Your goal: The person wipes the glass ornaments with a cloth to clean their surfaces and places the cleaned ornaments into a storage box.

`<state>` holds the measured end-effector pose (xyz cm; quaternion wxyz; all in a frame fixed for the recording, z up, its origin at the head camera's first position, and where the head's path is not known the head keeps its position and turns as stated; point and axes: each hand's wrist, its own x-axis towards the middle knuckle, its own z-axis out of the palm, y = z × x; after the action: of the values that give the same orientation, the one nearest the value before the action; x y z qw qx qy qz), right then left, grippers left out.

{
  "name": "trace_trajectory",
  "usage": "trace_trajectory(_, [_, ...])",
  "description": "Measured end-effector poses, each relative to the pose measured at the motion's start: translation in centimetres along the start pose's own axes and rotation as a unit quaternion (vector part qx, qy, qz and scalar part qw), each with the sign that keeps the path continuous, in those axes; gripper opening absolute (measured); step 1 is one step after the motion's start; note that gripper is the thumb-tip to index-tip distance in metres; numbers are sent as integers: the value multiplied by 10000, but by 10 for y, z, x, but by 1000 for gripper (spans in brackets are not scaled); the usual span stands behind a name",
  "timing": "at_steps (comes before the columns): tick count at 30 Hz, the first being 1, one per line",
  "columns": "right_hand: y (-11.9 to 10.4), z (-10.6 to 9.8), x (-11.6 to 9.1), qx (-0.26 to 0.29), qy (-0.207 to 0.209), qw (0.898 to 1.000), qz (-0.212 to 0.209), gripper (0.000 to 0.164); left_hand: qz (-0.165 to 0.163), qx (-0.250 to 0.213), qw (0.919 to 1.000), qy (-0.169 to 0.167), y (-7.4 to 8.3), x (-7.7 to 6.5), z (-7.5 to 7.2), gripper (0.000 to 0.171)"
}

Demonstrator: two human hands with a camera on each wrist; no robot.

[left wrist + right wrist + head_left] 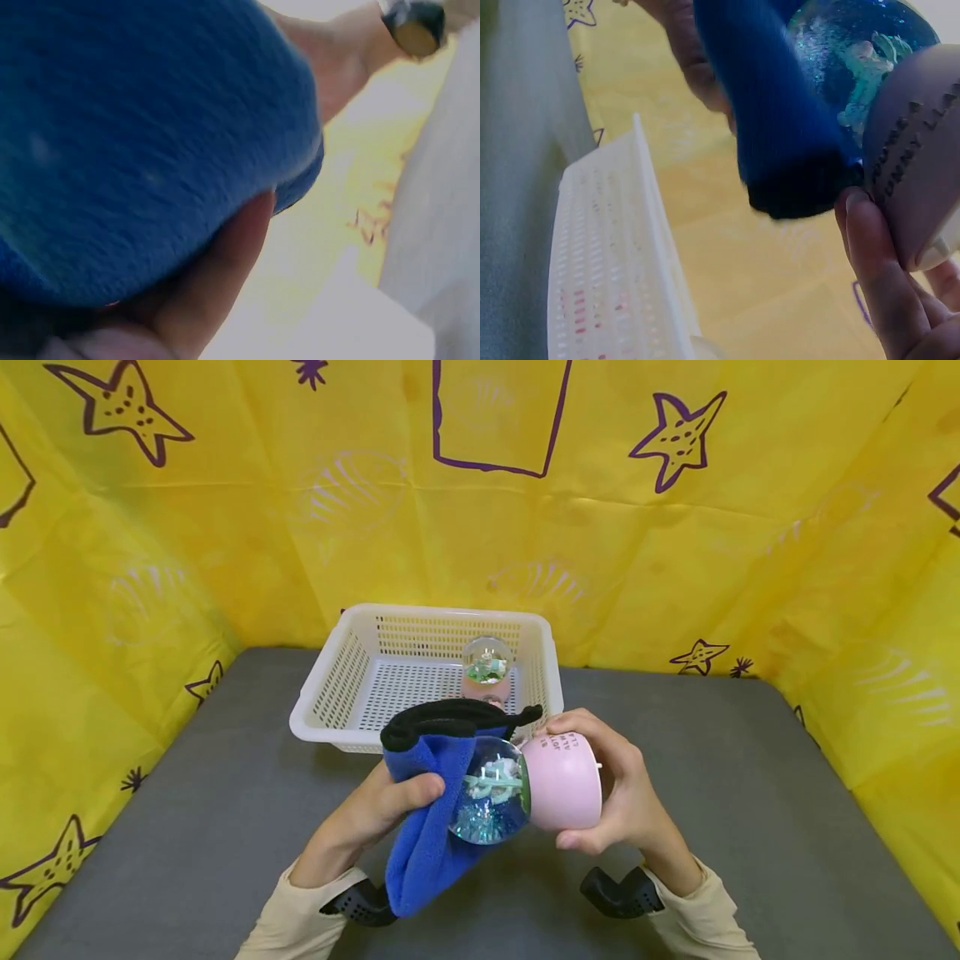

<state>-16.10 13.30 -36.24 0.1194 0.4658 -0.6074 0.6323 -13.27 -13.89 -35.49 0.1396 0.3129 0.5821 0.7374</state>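
A snow globe (564, 781) with a pink lettered base lies on its side in the air between my two hands. My right hand (626, 781) grips the base, thumb below and fingers over the top. Glitter and a pale turquoise figure show inside its clear ball. My left hand (382, 806) holds a blue cloth (431, 852) with black edging against the ball, thumb in front and fingers behind, hidden by the cloth. In the left wrist view the blue cloth (150, 150) fills much of the picture. The right wrist view shows fingertips (859, 206) on the pink base.
Behind the hands, a white plastic basket (315, 714) with slotted walls stands on the grey table (225, 827). Inside it, at the right, is a second snow globe (487, 664) with a pink base. Yellow sheeting (600, 552) with drawn starfish surrounds the table.
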Motion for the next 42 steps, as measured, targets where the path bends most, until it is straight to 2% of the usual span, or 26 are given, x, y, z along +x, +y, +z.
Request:
trace_trajectory(2, [0, 0, -1, 19, 49, 9998, 205, 78, 339, 805, 9960, 195, 3, 1, 1, 64])
trace_trajectory(5, [0, -2, -1, 41, 158, 9988, 455, 76, 657, 1702, 9819, 506, 10, 3, 7, 68])
trace_trajectory(9, [0, -4, -3, 41, 303, 9962, 810, 77, 1120, 2630, 9554, 737, 17, 6, 17, 78])
trace_trajectory(11, [-1, -4, -3, 13, 312, 9949, 958, 77, 1363, 3171, 9348, 838, 18, 7, 21, 79])
trace_trajectory(16, [0, -3, -1, 10, 177, 9933, 1141, 78, 1757, 4455, 8702, 1157, 18, 8, 27, 74])
trace_trajectory(18, [-1, -3, 0, 19, 83, 9936, 1123, 78, 1863, 4698, 8538, 1249, 17, 8, 28, 72])
trace_trajectory(20, [-1, -4, 1, 21, -5, 9944, 1061, 78, 1964, 4769, 8463, 1333, 16, 9, 30, 70])
trace_trajectory(24, [-3, -5, 3, -76, -57, 9961, 879, 78, 2195, 4717, 8401, 1532, 12, 12, 32, 64])
trace_trajectory(26, [-4, -4, 4, -144, -54, 9962, 860, 79, 2183, 4640, 8429, 1632, 9, 13, 33, 61])
trace_trajectory(28, [-4, -3, 4, -270, -71, 9957, 880, 79, 2049, 4535, 8501, 1721, 8, 14, 33, 59])
trace_trajectory(31, [-4, 0, 3, -468, -106, 9946, 922, 79, 1637, 4348, 8674, 1783, 7, 13, 33, 60])
trace_trajectory(38, [-4, 7, 4, -1244, -236, 9907, 500, 74, 671, 4285, 8832, 1782, 12, 12, 30, 65])
trace_trajectory(39, [-4, 8, 4, -1377, -259, 9892, 423, 73, 549, 4208, 8883, 1754, 13, 12, 29, 63])
trace_trajectory(42, [-6, 11, 4, -1746, -344, 9836, 293, 72, 151, 3790, 9112, 1605, 13, 12, 25, 59])
